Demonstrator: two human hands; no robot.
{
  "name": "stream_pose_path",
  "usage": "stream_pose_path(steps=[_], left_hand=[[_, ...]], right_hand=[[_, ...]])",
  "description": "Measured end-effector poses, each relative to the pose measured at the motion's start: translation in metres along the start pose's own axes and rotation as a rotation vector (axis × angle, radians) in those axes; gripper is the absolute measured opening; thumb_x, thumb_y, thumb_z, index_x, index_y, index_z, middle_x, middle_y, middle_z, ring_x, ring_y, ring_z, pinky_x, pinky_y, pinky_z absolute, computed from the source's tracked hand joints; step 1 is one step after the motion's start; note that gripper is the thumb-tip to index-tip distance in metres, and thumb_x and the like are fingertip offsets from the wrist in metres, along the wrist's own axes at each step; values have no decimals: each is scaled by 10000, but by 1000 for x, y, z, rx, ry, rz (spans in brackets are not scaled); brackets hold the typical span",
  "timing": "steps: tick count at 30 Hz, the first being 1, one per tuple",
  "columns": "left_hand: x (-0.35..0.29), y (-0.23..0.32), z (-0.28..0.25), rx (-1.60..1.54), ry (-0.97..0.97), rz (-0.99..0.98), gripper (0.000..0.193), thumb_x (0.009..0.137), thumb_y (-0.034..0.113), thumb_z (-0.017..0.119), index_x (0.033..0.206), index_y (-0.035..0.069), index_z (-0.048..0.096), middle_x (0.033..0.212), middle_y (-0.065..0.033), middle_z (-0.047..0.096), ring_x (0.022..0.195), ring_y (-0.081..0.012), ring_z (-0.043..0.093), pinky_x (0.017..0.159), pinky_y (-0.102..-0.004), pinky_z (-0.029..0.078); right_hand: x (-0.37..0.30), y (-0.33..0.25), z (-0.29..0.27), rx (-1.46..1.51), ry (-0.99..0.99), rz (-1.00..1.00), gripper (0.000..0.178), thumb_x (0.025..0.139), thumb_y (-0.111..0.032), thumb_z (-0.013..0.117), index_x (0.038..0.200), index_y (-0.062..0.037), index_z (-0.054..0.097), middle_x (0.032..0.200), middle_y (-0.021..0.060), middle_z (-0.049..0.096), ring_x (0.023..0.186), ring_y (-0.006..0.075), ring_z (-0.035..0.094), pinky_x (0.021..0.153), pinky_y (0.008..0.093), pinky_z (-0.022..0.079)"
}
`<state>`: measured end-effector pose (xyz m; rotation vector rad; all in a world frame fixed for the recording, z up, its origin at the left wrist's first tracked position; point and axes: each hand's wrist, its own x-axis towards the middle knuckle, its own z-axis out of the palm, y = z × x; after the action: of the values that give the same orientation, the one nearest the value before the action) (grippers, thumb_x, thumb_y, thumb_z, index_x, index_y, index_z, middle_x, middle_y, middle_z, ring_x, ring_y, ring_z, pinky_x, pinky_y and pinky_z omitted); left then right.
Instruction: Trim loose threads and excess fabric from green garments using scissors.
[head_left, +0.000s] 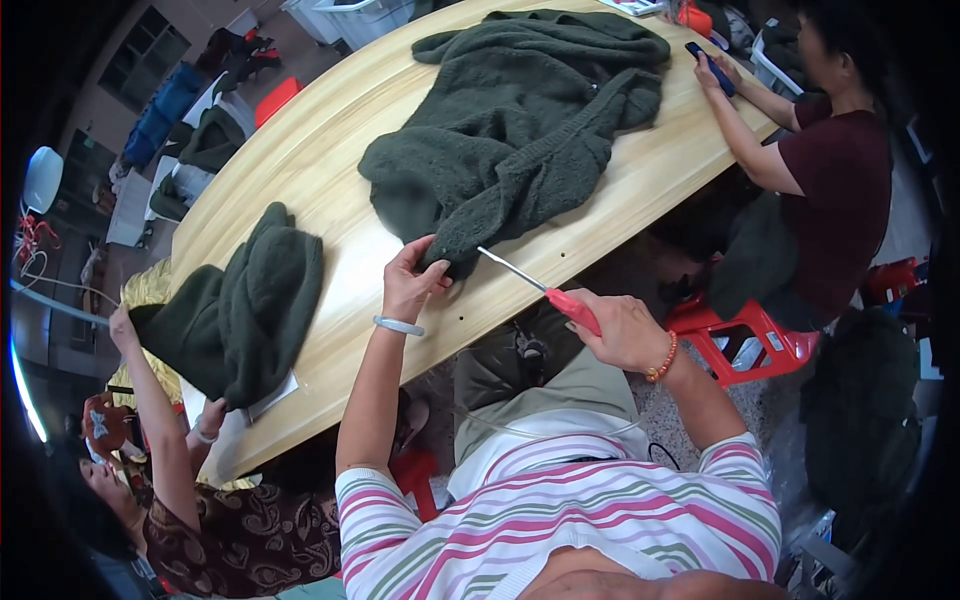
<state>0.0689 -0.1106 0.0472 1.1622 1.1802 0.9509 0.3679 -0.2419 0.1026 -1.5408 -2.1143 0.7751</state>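
Note:
A dark green knitted garment [500, 130] lies bunched across the table in front of me. My left hand [412, 280] pinches its near edge between thumb and fingers. My right hand [630, 330] is closed around the red handle of a tool with a slim metal shaft [515, 270], perhaps a latch hook. The shaft points up and left, its tip beside the garment's near end, a little right of my left fingers. Whether the tip touches the knit I cannot tell.
The curved wooden table [340, 160] has small dark holes near its front edge. At left, a person holds another dark green garment [250, 300]. Across to the right, a seated person holds a phone [710, 70]. A red stool [745, 345] stands at right.

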Motion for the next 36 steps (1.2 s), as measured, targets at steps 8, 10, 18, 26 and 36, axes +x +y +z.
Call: stream_pose_path(steps=[8, 10, 18, 26, 36], left_hand=[[25, -10, 40, 151, 29, 126, 195, 850, -19, 587, 1033, -36, 652, 804, -61, 673, 586, -113, 653, 499, -210, 530], [33, -16, 46, 147, 39, 145, 159, 841, -33, 583, 980, -50, 657, 806, -72, 678, 601, -124, 664, 519, -227, 551], [53, -20, 56, 105, 32, 120, 142, 812, -57, 561, 913, -57, 661, 748, -69, 668, 570, -132, 654, 518, -238, 548], [54, -22, 53, 154, 11, 185, 100, 812, -63, 570, 863, -54, 655, 735, -69, 667, 583, -128, 654, 512, -234, 541], [16, 17, -33, 422, -330, -107, 161, 821, 127, 702, 862, -23, 658, 645, -37, 627, 511, -96, 593, 461, -229, 457]], right_hand=[[11, -13, 13, -175, -63, 143, 335, 868, -246, 592, 1166, -109, 525, 806, 218, 654, 790, 408, 644, 738, 495, 495], [11, -13, 17, -207, -61, 172, 304, 876, -250, 579, 1134, -97, 530, 797, 223, 654, 784, 405, 648, 730, 490, 495], [11, -15, 17, -205, 31, 181, 256, 880, -245, 569, 1064, -68, 543, 781, 214, 651, 767, 405, 644, 722, 501, 486], [19, -11, 23, -168, -35, 162, 337, 856, -272, 605, 1138, -96, 546, 796, 223, 648, 805, 414, 638, 759, 503, 488], [0, 12, 1, 2, 195, 207, 302, 854, -235, 601, 1107, -77, 552, 806, 231, 641, 801, 429, 621, 734, 501, 482]])
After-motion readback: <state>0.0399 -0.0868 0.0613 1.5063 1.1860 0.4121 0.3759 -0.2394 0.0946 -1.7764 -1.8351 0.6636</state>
